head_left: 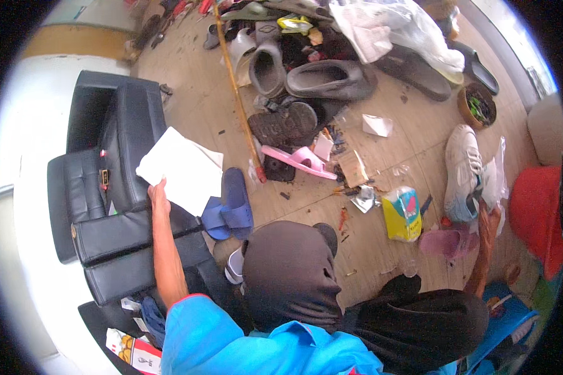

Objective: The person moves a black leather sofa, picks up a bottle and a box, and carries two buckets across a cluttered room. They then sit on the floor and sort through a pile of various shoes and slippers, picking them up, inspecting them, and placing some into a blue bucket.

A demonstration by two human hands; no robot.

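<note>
My left hand (159, 195) grips a stack of white sheets, paper by its look (184, 172), at one corner over the black sofa's edge. At the far right, my right hand (489, 219) is down beside the heel of a white and pale blue sneaker (463, 172). Its fingers look closed, but what they hold is unclear. A crumpled white plastic or paper piece (495, 178) lies just beyond it. Near that hand are a pink-purple slipper (449, 243) and a yellow and blue packet (402, 214). Blue slippers (234, 203) sit close to the white sheets.
Shoes, including a grey clog (325, 79), pile up ahead with a white plastic bag (413, 37). A long wooden stick (234, 87) lies on the floor by a pink slipper (299, 161). Black sofa (116, 240) at left; red object (538, 215) and bowl (477, 106) at right.
</note>
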